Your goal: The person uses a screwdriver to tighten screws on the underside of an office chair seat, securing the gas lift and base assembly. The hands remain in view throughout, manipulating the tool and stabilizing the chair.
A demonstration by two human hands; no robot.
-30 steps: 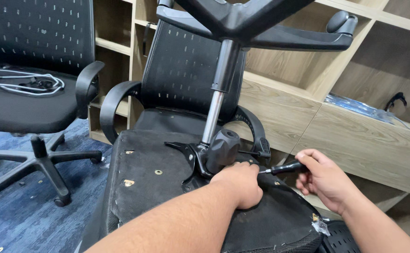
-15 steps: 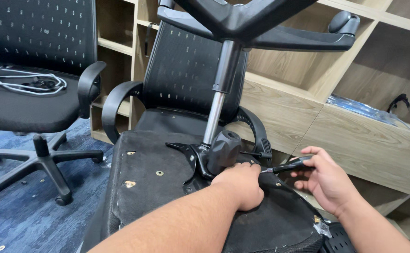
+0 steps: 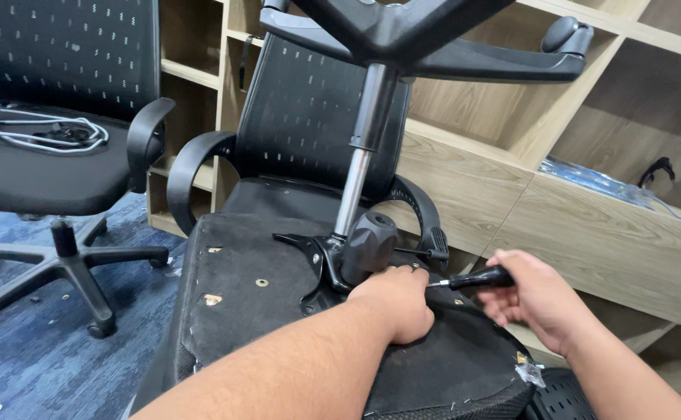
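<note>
At the far left a black mesh-backed chair (image 3: 53, 117) stands on blue carpet (image 3: 37, 365), a coil of white cable (image 3: 41, 134) lying on its padded seat. In the middle an upturned seat (image 3: 255, 311), its rough black fabric underside up, carries a black metal bracket (image 3: 317, 260) and a shiny steel column (image 3: 354, 190) rising to the plastic star base (image 3: 426, 39); the left hand (image 3: 395, 302) lies curled, knuckles up, on the seat's right part just beside the bracket, gripping nothing visible. To its right the right hand (image 3: 539, 299) is closed around the black handle of a screwdriver (image 3: 469, 278), whose thin shaft points left to the left hand's fingers, with pale wooden shelves (image 3: 589, 225) behind.
</note>
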